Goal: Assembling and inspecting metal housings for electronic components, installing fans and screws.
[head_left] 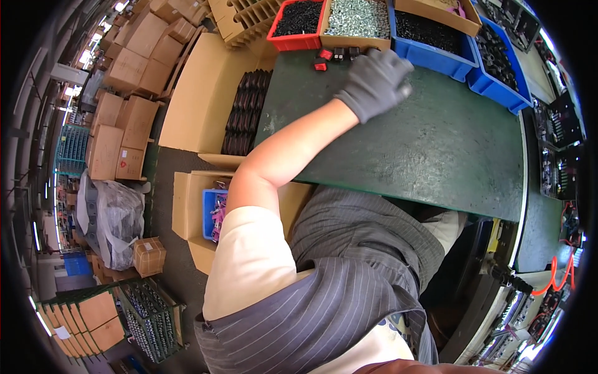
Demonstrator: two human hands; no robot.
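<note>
My left hand [377, 84], in a grey glove, is over the far part of the dark green worktable [398, 149]. Its back faces up and the fingers curl downward, closed; whatever is under them is hidden. Just beside the fingertips, small black parts [339, 54] stand in a row against a bin of silver screws [358, 17]. Left of them lie small red-and-black blocks [321, 64], shaped like rocker switches. My right hand is out of sight; only a strip of bare skin shows at the lower edge.
Along the far edge stand a red bin [298, 41] of black screws and blue bins [436, 57] of black parts. Left of the table, an open carton [193, 106] holds stacked black parts; a lower carton [180, 206] holds a blue tray. A red coiled hose [553, 280] hangs at right.
</note>
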